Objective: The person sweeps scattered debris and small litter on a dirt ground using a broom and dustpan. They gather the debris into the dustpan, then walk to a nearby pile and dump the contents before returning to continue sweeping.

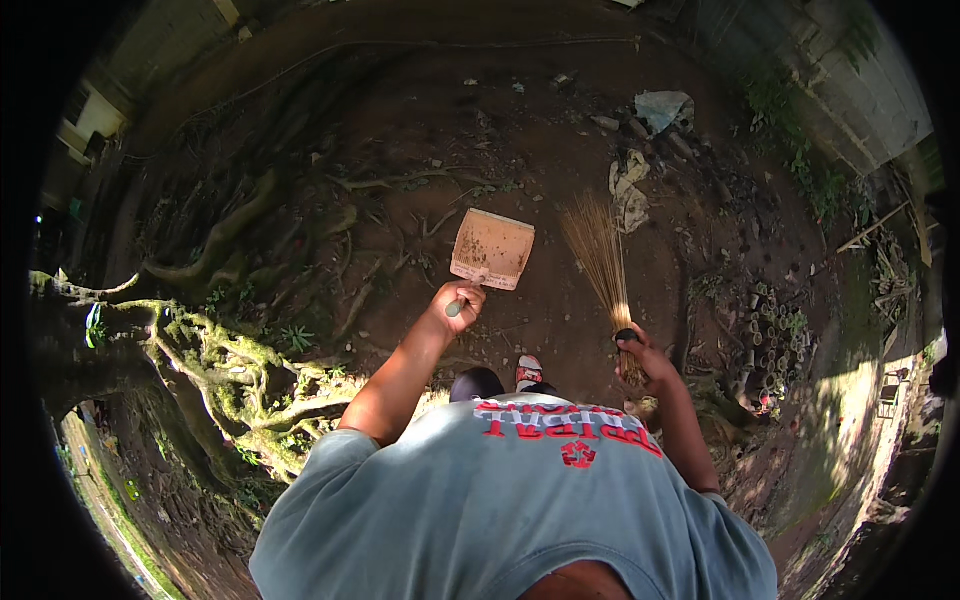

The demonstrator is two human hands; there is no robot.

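My left hand (458,304) is closed round the handle of a dustpan (492,247). The pan is flat and orange-pink, with dark dirt specks over its face, and points away from me above the brown soil. Over to the right, my right hand (648,360) grips a stick broom (600,258) at its dark binding. Its thin tan bristles fan out forward and to the left, while the short butt ends stick out below my fingers. The dustpan and broom are apart, with bare soil between them.
Mossy tree roots (250,385) spread over the ground at left. A crumpled pale cloth (630,190) lies just beyond the broom, and a whitish plastic sheet (664,110) farther off. Several round pots or cans (775,345) cluster at right. A wall (850,90) stands at far right.
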